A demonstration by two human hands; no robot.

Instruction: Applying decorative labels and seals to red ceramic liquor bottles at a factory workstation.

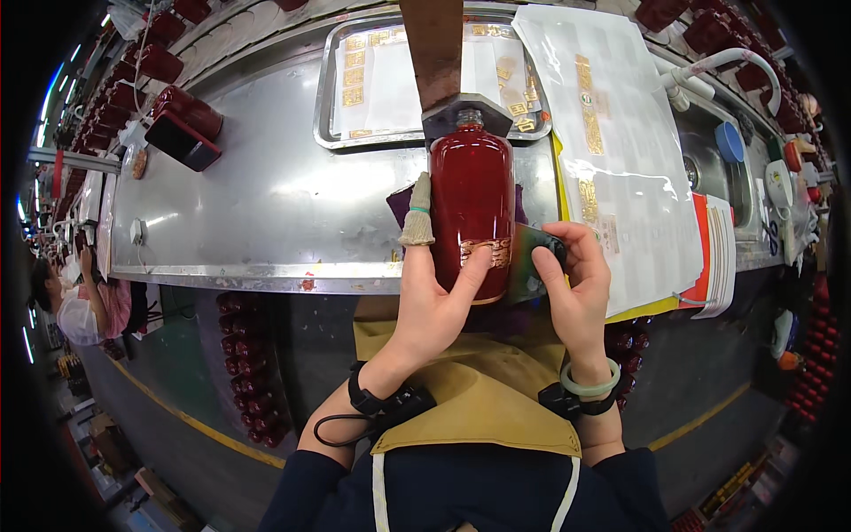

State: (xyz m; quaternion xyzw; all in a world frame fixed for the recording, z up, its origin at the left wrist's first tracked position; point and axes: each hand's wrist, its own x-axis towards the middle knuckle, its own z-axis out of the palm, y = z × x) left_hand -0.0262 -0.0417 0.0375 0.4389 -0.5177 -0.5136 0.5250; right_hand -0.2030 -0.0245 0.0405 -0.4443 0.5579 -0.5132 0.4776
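Observation:
A dark red glass bottle point(472, 191) lies in front of me, its threaded neck pointing away against a dark holder point(493, 112). My left hand point(427, 310) grips the bottle's near left side, its thumb on a gold patterned decal point(486, 254) close to the base. A grey cloth finger sleeve point(418, 213) covers its index finger. My right hand point(581, 277) pinches a thin dark flat piece, perhaps a scraper point(532, 251), between thumb and fingers. This piece stands at the bottle's right side; whether it touches the glass I cannot tell. Purple cloth point(399, 202) shows behind the bottle.
A metal tray point(324, 111) with gold decal sheets sits beyond the bottle. Decal sheets under clear plastic point(625, 213) cover the bench on the right, before a sink point(743, 186). At the left stands a phone point(182, 142). A brown upright bar point(432, 53) rises behind the holder.

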